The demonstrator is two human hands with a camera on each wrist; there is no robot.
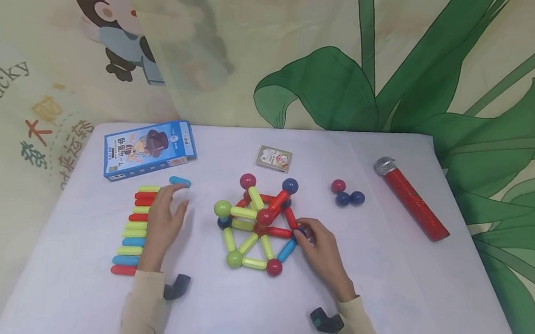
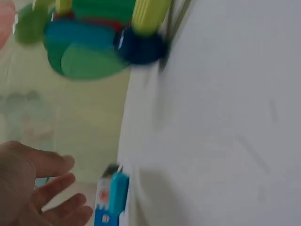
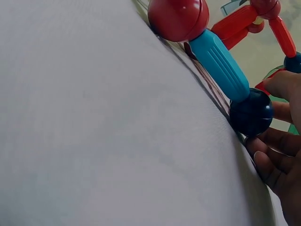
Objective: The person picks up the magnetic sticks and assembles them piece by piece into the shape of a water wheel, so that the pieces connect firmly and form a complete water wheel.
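A structure of magnetic sticks and balls stands mid-table, with lime sticks (image 1: 254, 263), red sticks (image 1: 280, 232) and a blue stick (image 1: 286, 251) joined at coloured balls. My right hand (image 1: 322, 250) is at its right corner, fingers curled about a dark blue ball (image 3: 251, 113) at the end of the blue stick; the thumb lies by a red stick. My left hand (image 1: 165, 227) is over a row of loose sticks (image 1: 123, 270), thumb and fingers apart. Just beyond its fingertips lies a loose blue stick (image 1: 180, 181); a gap shows between them in the left wrist view.
Behind the row lies a blue box (image 1: 148, 150). A small card pack (image 1: 274, 158) is at the back middle. Three loose balls (image 1: 342, 199) sit right of the structure, and a red glittery microphone (image 1: 411, 199) lies farther right. A printed cloth hangs behind the table.
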